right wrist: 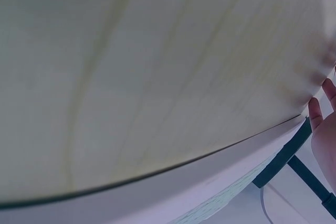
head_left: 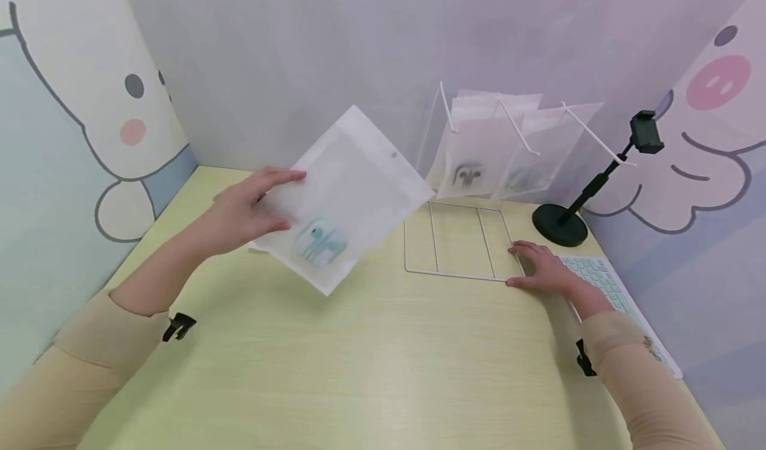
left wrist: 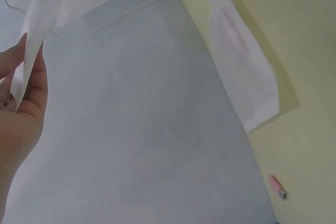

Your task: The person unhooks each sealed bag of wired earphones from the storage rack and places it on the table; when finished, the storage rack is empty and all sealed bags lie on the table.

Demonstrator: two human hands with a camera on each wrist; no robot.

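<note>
My left hand (head_left: 239,211) pinches the edge of a frosted white zip bag (head_left: 365,177), held tilted above the table. Teal-and-white earphones (head_left: 320,242) show through its lower part. In the left wrist view, the thumb and fingers of the left hand (left wrist: 26,114) lie on either side of the bag (left wrist: 39,19). At the right, my right hand (head_left: 543,268) rests at the side of a white wire rack's base (head_left: 463,276), its thumb and fingers spread along the wire. Several similar bags (head_left: 487,131) hang from the rack's prongs, one with dark earphones (head_left: 467,176) visible inside.
A black phone stand (head_left: 560,225) stands right of the rack, and a white keyboard (head_left: 604,280) lies beside the right arm. Another white bag (left wrist: 244,72) and a small pink item with a metal tip (left wrist: 278,187) lie on the table at the left. A wall rises behind.
</note>
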